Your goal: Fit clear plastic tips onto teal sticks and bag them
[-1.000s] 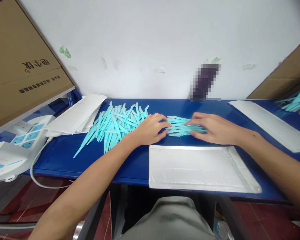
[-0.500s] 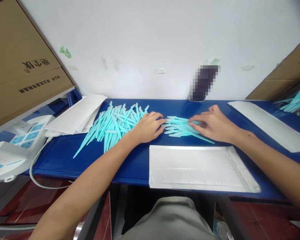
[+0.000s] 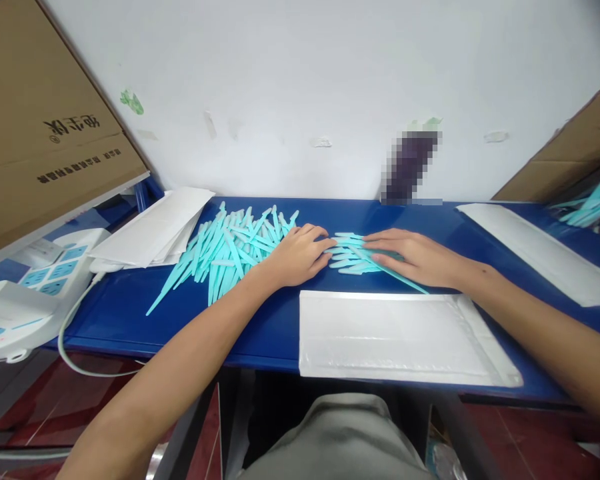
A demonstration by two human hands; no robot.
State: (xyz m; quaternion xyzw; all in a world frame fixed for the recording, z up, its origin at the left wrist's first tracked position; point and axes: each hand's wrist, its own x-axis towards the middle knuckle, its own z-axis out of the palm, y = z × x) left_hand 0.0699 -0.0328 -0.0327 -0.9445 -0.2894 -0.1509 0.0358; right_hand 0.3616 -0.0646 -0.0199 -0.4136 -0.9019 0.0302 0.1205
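A small bunch of turquoise sticks with pale capped ends [image 3: 353, 263], which look like eyebrow razors, lies between my two hands on the blue table [image 3: 260, 343]. My left hand [image 3: 300, 253] rests at the capped ends with its fingers apart, the fingertips at the bunch. Over the tapered handle ends lies my right hand [image 3: 410, 255], fingers stretched out flat and covering part of them. One handle sticks out below that palm. Left of my left hand spreads a larger heap of the same razors [image 3: 230, 247]. A white padded envelope [image 3: 400, 337] lies flat in front of the bunch.
White envelopes [image 3: 150, 227] are stacked at the left, beside a power strip [image 3: 60, 273] with a cable. Another white envelope [image 3: 545, 253] lies at the right. Cardboard boxes [image 3: 40, 120] flank both sides, and a blurred-out dark object [image 3: 410, 167] leans on the wall.
My right hand has moved left and flattened down over the bunch, its fingers straightening from a raised, curled pose. The left hand stays in place.
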